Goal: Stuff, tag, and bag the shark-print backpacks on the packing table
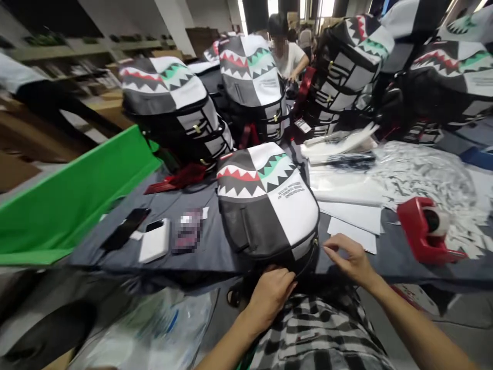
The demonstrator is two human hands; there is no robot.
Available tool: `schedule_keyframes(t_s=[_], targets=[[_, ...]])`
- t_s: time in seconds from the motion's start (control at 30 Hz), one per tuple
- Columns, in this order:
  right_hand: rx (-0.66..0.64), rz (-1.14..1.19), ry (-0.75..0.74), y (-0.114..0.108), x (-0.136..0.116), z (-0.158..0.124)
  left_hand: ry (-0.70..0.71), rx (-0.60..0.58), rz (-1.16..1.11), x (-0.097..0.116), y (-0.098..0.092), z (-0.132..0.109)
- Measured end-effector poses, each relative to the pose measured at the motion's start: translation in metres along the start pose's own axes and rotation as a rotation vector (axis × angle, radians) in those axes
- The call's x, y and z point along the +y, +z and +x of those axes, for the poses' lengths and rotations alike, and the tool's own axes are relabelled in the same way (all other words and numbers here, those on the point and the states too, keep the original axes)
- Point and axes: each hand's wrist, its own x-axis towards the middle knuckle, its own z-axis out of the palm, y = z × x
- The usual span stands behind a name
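Observation:
A black, grey and white backpack [265, 205] with red and green zigzag teeth bands stands at the table's front edge, before my body. My left hand [273, 290] is closed on its dark lower edge, knuckles up; the fingertips are partly hidden. Just right of the bag's lower right corner is my right hand [352, 257]. Its thumb and index finger come together in a pinch, a little apart from the bag's side. Anything small between those fingertips cannot be made out. A small metal zipper pull [316, 241] shows on the bag close to them.
Several similar backpacks [165, 87] stand behind. A red tape dispenser [419, 231], white sheets [354, 231] and clear plastic bags [431, 174] lie right. Left are a phone [125, 228], a white device [154, 240] and a green panel [77, 200]. A person [292, 56] works across the table.

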Motion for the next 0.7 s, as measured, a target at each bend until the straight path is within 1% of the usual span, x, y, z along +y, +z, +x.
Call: schedule_keyframes(t_s=[0.07, 0.13, 0.23, 0.33, 0.4, 0.47, 0.53, 0.6, 0.63, 0.7], targets=[[-0.001, -0.026, 0.034, -0.002, -0.005, -0.003, 0.023, -0.005, 0.0, 0.006, -0.005, 0.0], [0.012, -0.065, 0.055, -0.003, -0.005, -0.009, 0.028, -0.003, 0.013, 0.013, -0.007, 0.002], [-0.001, -0.045, 0.044, 0.009, 0.002, -0.017, -0.024, -0.002, 0.093, 0.019, -0.002, 0.012], [-0.04, -0.016, 0.1, 0.025, 0.009, -0.026, -0.066, -0.029, 0.151, 0.019, 0.003, 0.019], [-0.034, -0.06, 0.164, 0.023, 0.02, -0.03, -0.094, -0.01, 0.149, 0.013, 0.0, 0.019], [-0.001, -0.14, 0.219, 0.006, 0.038, -0.033, -0.111, 0.023, 0.135, 0.002, -0.007, 0.015], [0.043, -0.217, 0.277, -0.022, 0.061, -0.034, -0.063, 0.03, 0.123, -0.01, -0.013, 0.012], [0.055, -0.257, 0.349, -0.046, 0.086, -0.035, 0.032, -0.007, 0.107, -0.017, -0.013, 0.01], [0.047, -0.272, 0.384, -0.054, 0.098, -0.034, 0.061, -0.042, 0.1, -0.018, -0.011, 0.011], [0.035, -0.338, 0.453, -0.059, 0.118, -0.033, 0.054, -0.105, 0.1, -0.016, -0.005, 0.013]])
